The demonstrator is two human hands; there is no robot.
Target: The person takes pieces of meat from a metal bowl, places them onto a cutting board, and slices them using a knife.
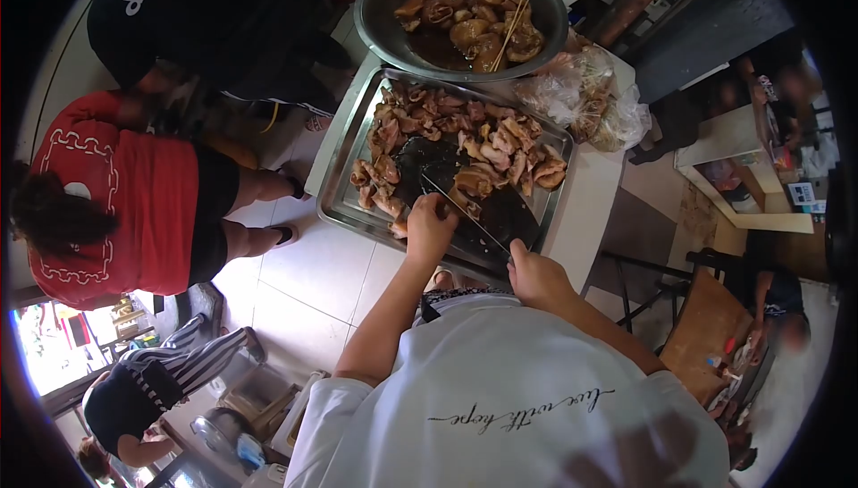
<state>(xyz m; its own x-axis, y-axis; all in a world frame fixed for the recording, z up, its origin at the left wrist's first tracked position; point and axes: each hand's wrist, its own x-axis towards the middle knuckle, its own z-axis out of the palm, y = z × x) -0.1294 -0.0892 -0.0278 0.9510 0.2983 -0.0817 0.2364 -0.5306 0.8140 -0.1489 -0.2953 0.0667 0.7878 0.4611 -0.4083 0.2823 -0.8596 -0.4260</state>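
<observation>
My right hand (pixel 536 275) is closed round the handle of a knife (pixel 478 226), its thin blade pointing away and to the left. The blade lies over a dark cutting board (pixel 505 220), close to a brown chunk of meat (pixel 474 182). My left hand (pixel 431 227) is left of the blade, fingers curled on a small piece of meat that they mostly hide. Cut meat (pixel 509 148) is heaped on the board's far side and right, with more pieces (pixel 380 180) at the left. Board and meat sit in a rectangular metal tray (pixel 335 206).
Behind the tray stands a metal bowl (pixel 371 28) of brown meat in sauce, with thin wooden sticks (pixel 511 32). Plastic bags (pixel 594 99) lie right of it on the white table (pixel 581 211). A person in red (pixel 152 211) and one in black (pixel 206 23) are at the left.
</observation>
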